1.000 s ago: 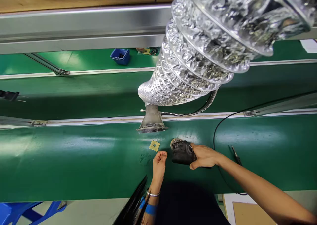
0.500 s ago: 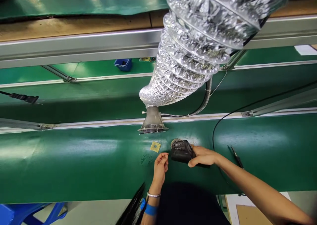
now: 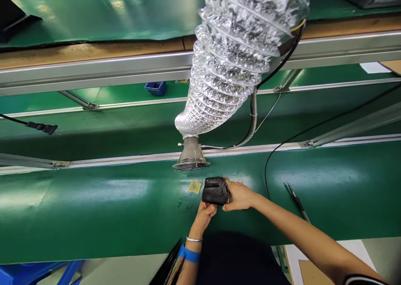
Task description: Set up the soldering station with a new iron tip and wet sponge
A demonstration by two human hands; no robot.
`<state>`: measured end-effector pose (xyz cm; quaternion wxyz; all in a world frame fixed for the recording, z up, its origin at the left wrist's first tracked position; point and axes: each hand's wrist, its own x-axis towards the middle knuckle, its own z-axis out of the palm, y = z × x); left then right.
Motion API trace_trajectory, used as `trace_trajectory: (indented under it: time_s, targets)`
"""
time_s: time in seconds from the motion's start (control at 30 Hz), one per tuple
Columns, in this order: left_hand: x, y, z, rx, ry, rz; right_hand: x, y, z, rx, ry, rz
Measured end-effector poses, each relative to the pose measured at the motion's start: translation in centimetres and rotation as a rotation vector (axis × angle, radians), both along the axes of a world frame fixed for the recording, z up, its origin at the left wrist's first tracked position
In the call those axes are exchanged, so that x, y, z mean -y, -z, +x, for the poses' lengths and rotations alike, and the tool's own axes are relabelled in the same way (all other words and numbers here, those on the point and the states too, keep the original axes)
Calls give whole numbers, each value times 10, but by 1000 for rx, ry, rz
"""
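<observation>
A black soldering iron stand (image 3: 214,190), with a slot in its top and a round opening at its right end, is in my right hand (image 3: 238,196). The fingers of that hand wrap round the right end. My left hand (image 3: 206,215) is closed at the stand's lower left edge, its fingertips partly hidden under it. Just left of the stand, a yellow square sponge (image 3: 195,187) with a central hole lies on the green mat. Dark specks (image 3: 184,203) are scattered below the sponge. To the right lies a soldering iron (image 3: 298,201) with a dark handle.
A metal fume hood (image 3: 191,153) on a silver flexible duct (image 3: 227,63) hangs just above the work spot. A black cable (image 3: 266,168) loops down to the bench's right side. Behind are a metal rail (image 3: 125,69), a blue bin (image 3: 156,88) and a plug (image 3: 42,128).
My right hand has moved left with the stand and turned it, so its slotted top shows. My left hand has come to the stand's lower edge. The view has shifted slightly.
</observation>
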<state>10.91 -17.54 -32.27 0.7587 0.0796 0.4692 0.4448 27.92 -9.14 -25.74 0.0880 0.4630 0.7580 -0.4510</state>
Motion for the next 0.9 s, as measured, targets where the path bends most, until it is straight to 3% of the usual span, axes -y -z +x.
trace_trajectory:
  time_s: [0.17, 0.37, 0.67, 0.9]
  targets:
    - [-12, 3, -4, -82, -106, -24, -6, 30, -25, -145, -106, 202]
    - [-19, 5, -4, -90, -287, 75, -7, 55, -28, -310, -63, 287]
    - [-36, 16, 6, -181, -438, 139, -8, 70, -25, -355, 87, 284]
    - [-48, 13, 2, -311, -511, 207, -12, 74, -7, -403, 209, 291]
